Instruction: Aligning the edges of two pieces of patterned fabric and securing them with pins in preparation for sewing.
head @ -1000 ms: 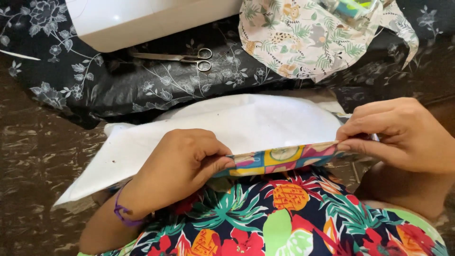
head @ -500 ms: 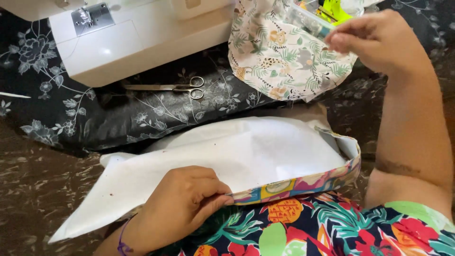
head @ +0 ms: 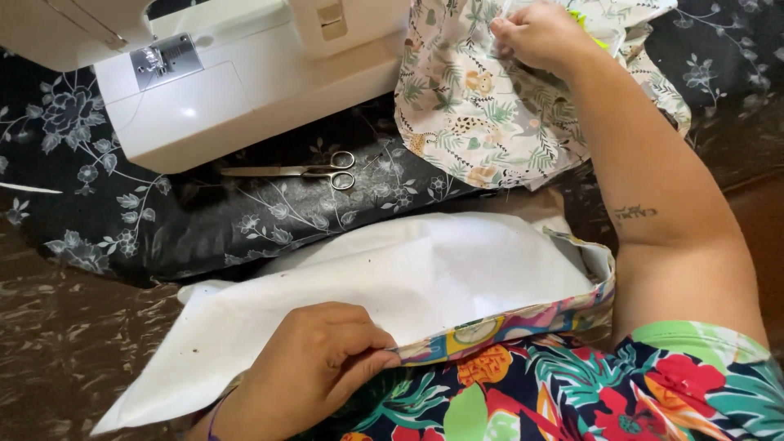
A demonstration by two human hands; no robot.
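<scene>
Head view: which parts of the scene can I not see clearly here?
- Right hand: fingertips buried in the patterned cloth; what they grip is hidden.
- Sewing machine: upper part cut off by the top edge.
- Left hand: wrist cut off by the bottom edge; it pinches the folded white fabric.

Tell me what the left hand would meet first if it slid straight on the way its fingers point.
The left hand points right along the folded colourful hem it pinches, so it would likely run along that hem and the white fabric before anything else; depth is unclear.
</scene>
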